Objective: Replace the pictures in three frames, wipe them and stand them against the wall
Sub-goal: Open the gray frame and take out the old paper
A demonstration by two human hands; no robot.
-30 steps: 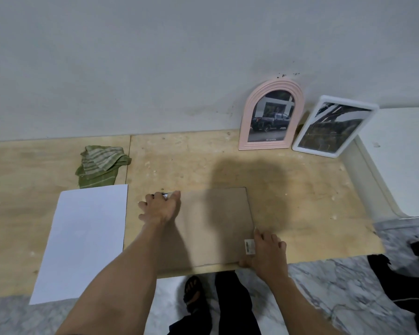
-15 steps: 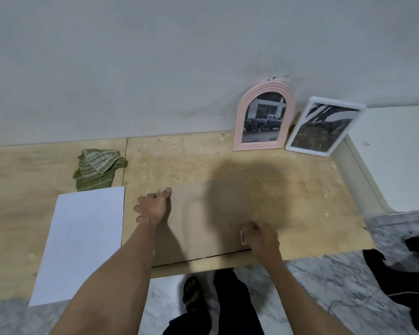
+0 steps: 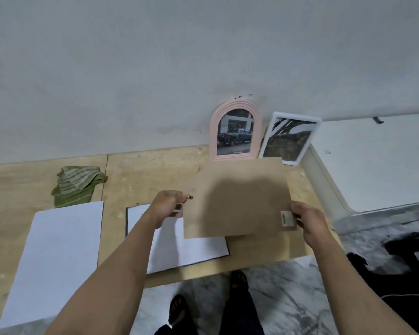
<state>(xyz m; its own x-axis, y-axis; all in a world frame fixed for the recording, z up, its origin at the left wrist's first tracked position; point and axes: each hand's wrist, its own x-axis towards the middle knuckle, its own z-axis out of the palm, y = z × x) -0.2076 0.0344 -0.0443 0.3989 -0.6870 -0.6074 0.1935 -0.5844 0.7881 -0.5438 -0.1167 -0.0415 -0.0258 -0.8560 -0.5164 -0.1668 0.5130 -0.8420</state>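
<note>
The person holds the brown backing board (image 3: 237,201) clear of the wooden tabletop (image 3: 155,170), the left hand (image 3: 166,206) pinching its left edge near a small metal hanger ring (image 3: 190,197) and the right hand (image 3: 309,220) gripping its right edge beside a barcode sticker (image 3: 287,218), one hand on each side so the thin sheet stays level and does not flex. Below it, at about 7 o'clock from the board, the third frame (image 3: 191,247) lies face down with a white sheet showing inside its dark border, open, I judge, for the picture swap. A loose white sheet (image 3: 56,257) waits at 9 o'clock from that frame, the green striped cloth (image 3: 79,187) at 11 o'clock, handy for wiping. The pink arched frame (image 3: 235,131) and the white frame (image 3: 289,139) lean on the wall (image 3: 155,68) at 12 o'clock, apparently finished.
</note>
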